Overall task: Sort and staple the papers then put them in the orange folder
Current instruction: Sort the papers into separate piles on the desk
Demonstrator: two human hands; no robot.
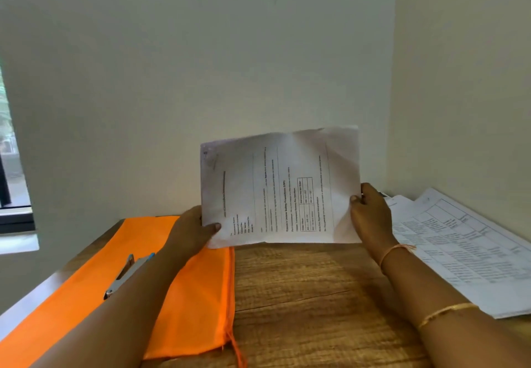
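Stapler (129, 274) is lying ready on the folder (184, 296) at left. Left hand (195, 231) is pinching the papers (280, 188) at one side edge, right hand (370, 215) at the other, standing them upright over the table (301, 296), probably squaring them before stapling.

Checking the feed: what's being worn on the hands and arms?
No gloves, and no sleeves in view. The left hand and its forearm carry nothing. Behind the right hand, a thin orange thread circles the wrist, and a slim gold bangle sits further up the forearm.
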